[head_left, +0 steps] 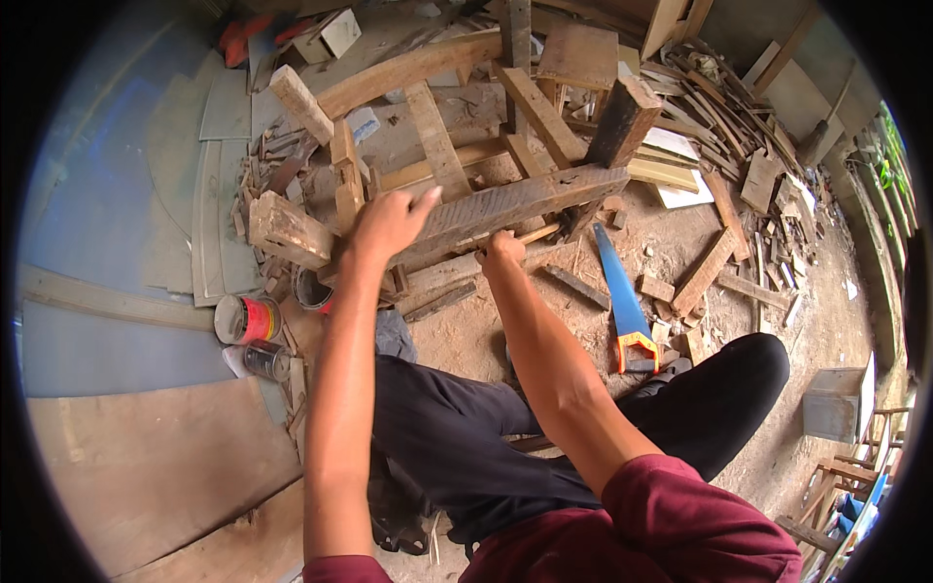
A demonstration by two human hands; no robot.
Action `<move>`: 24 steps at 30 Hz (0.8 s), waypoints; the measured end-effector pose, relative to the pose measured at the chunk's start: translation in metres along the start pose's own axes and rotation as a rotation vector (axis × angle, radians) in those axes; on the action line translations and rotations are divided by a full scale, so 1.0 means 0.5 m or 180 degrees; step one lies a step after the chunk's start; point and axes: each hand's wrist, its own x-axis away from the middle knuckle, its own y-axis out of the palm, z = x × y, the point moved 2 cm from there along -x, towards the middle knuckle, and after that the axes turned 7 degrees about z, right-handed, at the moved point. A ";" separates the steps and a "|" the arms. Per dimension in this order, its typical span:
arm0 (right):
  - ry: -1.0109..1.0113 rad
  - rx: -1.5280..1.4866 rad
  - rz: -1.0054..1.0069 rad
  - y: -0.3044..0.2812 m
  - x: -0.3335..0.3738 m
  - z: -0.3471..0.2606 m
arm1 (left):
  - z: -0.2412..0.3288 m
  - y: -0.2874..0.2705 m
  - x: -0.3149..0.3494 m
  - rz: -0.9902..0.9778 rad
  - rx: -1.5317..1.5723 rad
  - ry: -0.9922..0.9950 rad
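Note:
A wooden frame [525, 202] of rough beams and crosspieces, like an upturned stool or small table, lies in front of me. My left hand [389, 225] grips its near beam at the left, the thumb sticking up and the other fingers partly hidden. My right hand [502, 251] is closed round the wooden handle of a hammer [540, 233], just on the near side of that beam. The hammer's dark head lies close to the frame's right leg and is hard to make out. To the right, a handsaw [619, 282] with a blue blade and orange handle lies on the ground.
Wood offcuts [705, 272] and a scrap pile [719, 121] spread over the right side. A small wooden stool [579, 56] stands behind the frame. At left are an open paint can [233, 320], a glass jar [267, 360] and large flat boards [155, 466]. A grey box [834, 403] sits far right.

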 end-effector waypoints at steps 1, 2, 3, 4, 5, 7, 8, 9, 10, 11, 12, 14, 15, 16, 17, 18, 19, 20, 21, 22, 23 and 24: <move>-0.0077 0.0003 0.0058 -0.002 0.001 0.004 | -0.020 -0.020 0.014 -0.0425 -0.0220 -0.0384; -0.0010 -0.0064 0.0127 -0.005 0.002 0.008 | -0.029 -0.029 0.030 -0.0606 -0.0529 -0.0834; -0.0061 -0.0113 0.0019 -0.004 0.011 0.017 | -0.028 -0.037 0.040 -0.0476 -0.0514 -0.0820; -0.0110 -0.0166 -0.0087 -0.004 0.019 0.025 | -0.025 -0.038 0.046 -0.0349 -0.0499 -0.0802; -0.0158 -0.0222 -0.0192 -0.004 0.027 0.033 | -0.024 -0.041 0.049 -0.0222 -0.0486 -0.0780; 0.0001 -0.0725 -0.0504 0.001 0.019 0.046 | -0.019 -0.043 0.047 -0.0287 -0.0462 -0.0834; 0.0083 -0.0977 -0.0660 0.005 0.016 0.055 | -0.020 -0.044 0.047 -0.0320 -0.0453 -0.0862; 0.0000 -0.1150 -0.0733 0.006 0.006 0.066 | -0.022 -0.045 0.051 -0.0318 -0.0498 -0.0838; -0.0150 -0.1352 -0.0827 0.018 -0.020 0.059 | -0.018 -0.039 0.044 -0.0274 -0.0498 -0.0771; -0.0302 -0.1553 -0.0924 0.033 -0.046 0.050 | -0.010 -0.033 0.034 -0.0228 -0.0497 -0.0703; -0.0766 -0.1273 -0.0915 0.042 -0.043 0.061 | -0.005 -0.041 0.038 -0.0332 -0.0430 -0.0813; -0.0672 -0.1579 -0.1095 0.049 -0.058 0.057 | -0.009 -0.030 0.032 -0.0330 -0.0417 -0.0824; -0.0581 -0.1719 -0.1191 0.050 -0.044 0.065 | -0.019 -0.032 0.037 -0.0335 -0.0447 -0.0857; -0.0643 -0.1670 -0.1236 0.047 -0.031 0.068 | -0.024 -0.032 0.040 -0.0339 -0.0469 -0.0871; -0.0704 -0.1621 -0.1279 0.044 -0.018 0.072 | -0.027 -0.032 0.043 -0.0346 -0.0491 -0.0884; -0.0788 -0.1597 -0.1324 0.044 -0.021 0.072 | -0.023 -0.032 0.041 -0.0341 -0.0501 -0.0866; -0.0780 -0.1731 -0.1398 0.044 -0.025 0.074 | -0.019 -0.031 0.041 -0.0281 -0.0459 -0.0810; -0.0771 -0.1865 -0.1469 0.047 -0.030 0.073 | -0.014 -0.030 0.044 -0.0224 -0.0416 -0.0757; -0.0765 -0.2000 -0.1533 0.048 -0.039 0.073 | -0.009 -0.028 0.045 -0.0172 -0.0371 -0.0701; -0.0631 -0.2126 -0.1629 0.051 -0.049 0.073 | -0.007 -0.027 0.043 -0.0200 -0.0366 -0.0689; -0.0498 -0.2253 -0.1720 0.055 -0.059 0.072 | -0.005 -0.025 0.040 -0.0229 -0.0361 -0.0678; -0.0356 -0.2381 -0.1841 0.059 -0.058 0.073 | -0.006 -0.026 0.037 -0.0232 -0.0369 -0.0671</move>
